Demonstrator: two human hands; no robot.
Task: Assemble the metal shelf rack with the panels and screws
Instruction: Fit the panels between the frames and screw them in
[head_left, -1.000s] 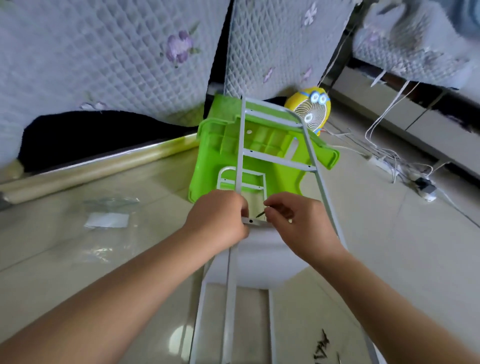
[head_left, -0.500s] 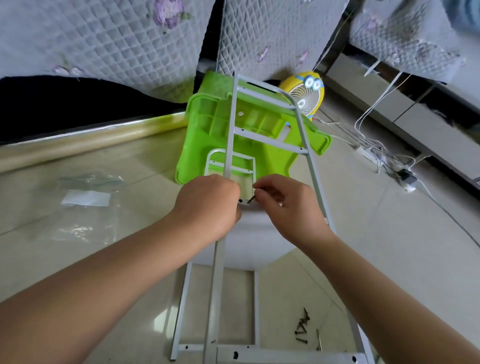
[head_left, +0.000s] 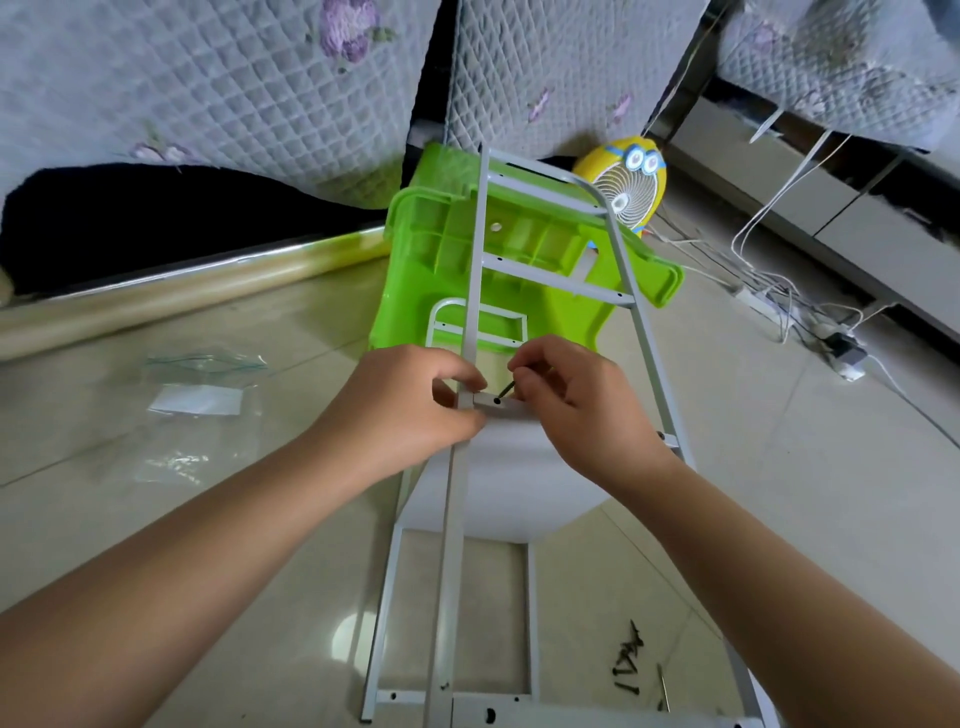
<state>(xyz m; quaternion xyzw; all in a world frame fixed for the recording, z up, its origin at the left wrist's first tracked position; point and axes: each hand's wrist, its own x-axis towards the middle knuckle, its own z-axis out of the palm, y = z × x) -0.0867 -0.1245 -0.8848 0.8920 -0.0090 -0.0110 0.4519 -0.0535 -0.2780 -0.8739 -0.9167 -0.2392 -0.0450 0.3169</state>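
Two hands meet at the middle of the rack. We record the left hand (head_left: 415, 410) curled round the near upright of the white side frame (head_left: 470, 291), thumb pressing on the corner of the white shelf panel (head_left: 498, 467) where it meets that upright. The right hand (head_left: 576, 400) pinches a dark screw (head_left: 506, 388) between thumb and forefinger. The screw is tilted, its tip just beside a hole in the panel's edge flange; we cannot tell whether it has entered.

The side frame runs away from the person, its curved far end over a green plastic stool (head_left: 519, 244) lying on its side. A second, smaller frame (head_left: 384, 623) lies on the floor (head_left: 805, 519) beneath the panel. Loose screws (head_left: 628, 660) lie on the tiles just right of it. A clear plastic bag (head_left: 202, 400) lies well to the left. Beyond the stool stands a yellow fan (head_left: 631, 182), near a quilted cover (head_left: 208, 78). A power strip (head_left: 753, 301) with white cables lies along the floor's far right edge, a rolled sheet (head_left: 156, 296) along its far left edge.
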